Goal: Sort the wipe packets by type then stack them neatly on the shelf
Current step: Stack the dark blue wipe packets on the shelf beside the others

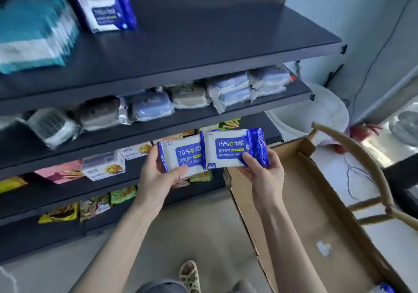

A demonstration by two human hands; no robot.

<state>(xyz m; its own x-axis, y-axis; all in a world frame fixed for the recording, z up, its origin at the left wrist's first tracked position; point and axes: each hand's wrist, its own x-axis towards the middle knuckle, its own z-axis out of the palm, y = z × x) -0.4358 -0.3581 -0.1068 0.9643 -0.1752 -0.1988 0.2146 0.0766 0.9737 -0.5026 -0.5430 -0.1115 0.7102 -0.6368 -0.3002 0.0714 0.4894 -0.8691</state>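
My left hand (156, 177) grips one blue-and-white alcohol wipe packet (181, 157) by its lower left edge. My right hand (264, 172) grips a second matching alcohol wipe packet (230, 149), which overlaps the right side of the first. Both are held in front of the lower shelves. On the top shelf (203, 50) stands a blue-and-white wipe stack (106, 12), with a teal-and-white packet stack (34, 32) to its left. One more blue packet (384, 289) peeks out at the bottom corner of the cardboard box (305, 202).
The second shelf (181, 123) holds several pale blue and grey wipe packs. Lower shelves carry snack packets and boxes. The open cardboard box sits on a wooden chair (362, 157) at right. A white bucket (316, 111) stands behind it. My foot (188, 274) is on the grey floor.
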